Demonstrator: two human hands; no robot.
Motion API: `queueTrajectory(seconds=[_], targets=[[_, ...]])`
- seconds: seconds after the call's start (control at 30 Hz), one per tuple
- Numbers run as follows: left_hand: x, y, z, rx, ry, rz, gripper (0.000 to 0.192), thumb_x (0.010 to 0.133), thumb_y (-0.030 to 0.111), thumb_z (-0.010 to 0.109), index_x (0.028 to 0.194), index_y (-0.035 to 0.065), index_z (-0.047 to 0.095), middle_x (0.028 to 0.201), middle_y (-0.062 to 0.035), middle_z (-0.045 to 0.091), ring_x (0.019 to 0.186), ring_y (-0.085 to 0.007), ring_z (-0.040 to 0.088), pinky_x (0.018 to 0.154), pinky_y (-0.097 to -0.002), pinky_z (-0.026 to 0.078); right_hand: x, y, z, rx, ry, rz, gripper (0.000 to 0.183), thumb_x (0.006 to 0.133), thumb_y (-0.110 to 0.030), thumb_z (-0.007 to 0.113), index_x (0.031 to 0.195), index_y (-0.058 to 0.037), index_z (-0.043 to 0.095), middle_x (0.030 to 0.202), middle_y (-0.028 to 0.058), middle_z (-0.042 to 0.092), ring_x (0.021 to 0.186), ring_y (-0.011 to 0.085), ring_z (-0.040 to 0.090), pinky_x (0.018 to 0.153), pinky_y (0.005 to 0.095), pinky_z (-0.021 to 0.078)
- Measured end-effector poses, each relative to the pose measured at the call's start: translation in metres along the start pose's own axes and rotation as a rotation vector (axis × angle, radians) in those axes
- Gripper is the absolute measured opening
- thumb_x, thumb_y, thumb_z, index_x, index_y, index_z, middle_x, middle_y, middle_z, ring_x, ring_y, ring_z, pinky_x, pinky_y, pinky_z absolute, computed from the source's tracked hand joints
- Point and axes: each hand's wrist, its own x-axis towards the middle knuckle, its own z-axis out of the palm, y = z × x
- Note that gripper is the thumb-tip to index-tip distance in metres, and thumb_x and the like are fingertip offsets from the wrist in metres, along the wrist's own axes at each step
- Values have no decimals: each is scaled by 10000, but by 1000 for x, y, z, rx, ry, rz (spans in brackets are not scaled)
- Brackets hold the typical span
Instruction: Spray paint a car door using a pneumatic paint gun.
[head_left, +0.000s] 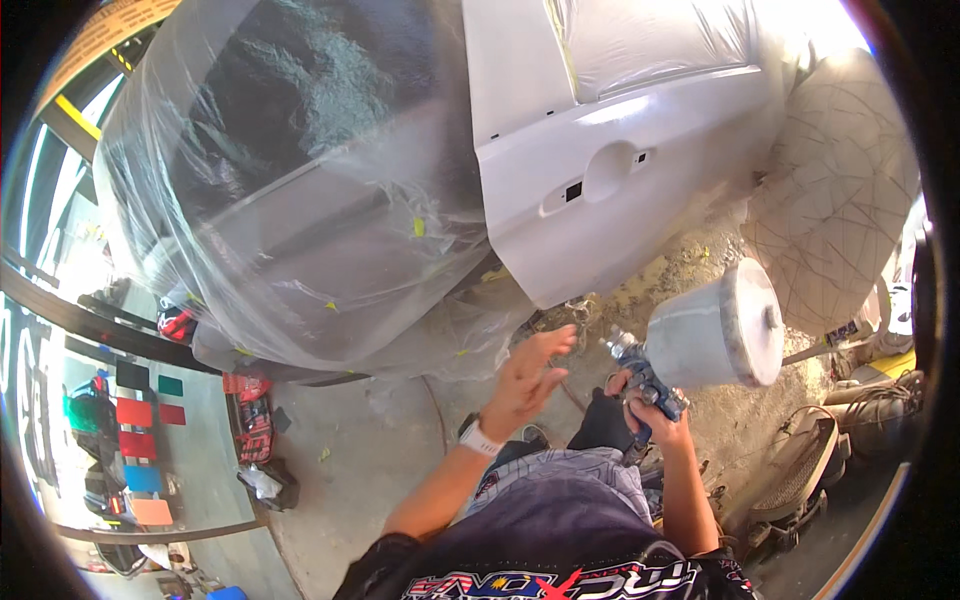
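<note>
A gravity-feed paint spray gun (643, 376) is gripped at its handle by my right hand (651, 414). Its large metal paint cup (686, 330) tilts to the right, and the nozzle points up and left toward the car. My left hand (527, 381) is raised beside the nozzle, empty, with thumb and fingers apart. Beyond both hands stands a pale, glossy car door (540, 217), its handle recess bare and its cut-outs dark. Clear plastic masking film (307, 322) drapes over the car's panels and windows to the left. More film (652, 37) covers the door's window.
To the right stands a large rounded, wrinkled covered form (832, 195). Lower right are a grey cylinder (874, 409) with coiled hose and a wheeled machine (795, 480). Coloured sample panels (135, 412) show on glass at left. A red-and-black bag (253, 420) lies on the concrete floor (360, 450).
</note>
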Motion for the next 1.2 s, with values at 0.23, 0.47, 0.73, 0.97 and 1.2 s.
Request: queueTrajectory(seconds=[0.23, 0.47, 0.73, 0.97, 1.2], targets=[[21, 8, 13, -9, 5, 511, 431, 962, 383, 400, 1039, 5, 593, 918, -135, 615, 748, -294, 593, 670, -361, 472, -43, -24, 37, 127, -38, 30, 131, 784, 1, 556, 907, 46, 549, 638, 85, 541, 478, 127, 467, 435, 263, 351], [16, 3, 1, 40, -146, 547, 432, 963, 399, 390, 826, 28, 565, 670, -82, 522, 536, -253, 485, 526, -331, 405, -54, -22, 64, 210, 34, 45, 136, 783, 41, 531, 918, 45, 551, 719, 95, 560, 488, 105, 465, 438, 237, 368], [-32, -43, 16, -799, 132, -539, 427, 978, 435, 360, 999, 51, 543, 719, 1, 535, 576, -59, 451, 508, -215, 374, -15, 5, 83, -289, 128, -131, 103, 849, -23, 571, 947, -13, 600, 725, -7, 550, 568, 46, 460, 505, 209, 383], [-289, -170, 14, -50, 112, -1048, 370, 928, 421, 450, 904, 62, 532, 730, -36, 542, 587, -128, 508, 541, -269, 426, 55, -61, 115, 37, 114, -232, 246, 869, -35, 546, 1102, -51, 469, 870, 15, 563, 552, 51, 466, 482, 197, 375], [-569, -176, -7, 311, -126, -1018, 295, 913, 313, 451, 1044, 59, 525, 741, -112, 574, 674, -236, 597, 508, -357, 459, 56, -52, 111, 5, 85, -98, 273, 860, -57, 563, 1113, -76, 461, 732, -21, 543, 507, 35, 441, 437, 196, 342]])
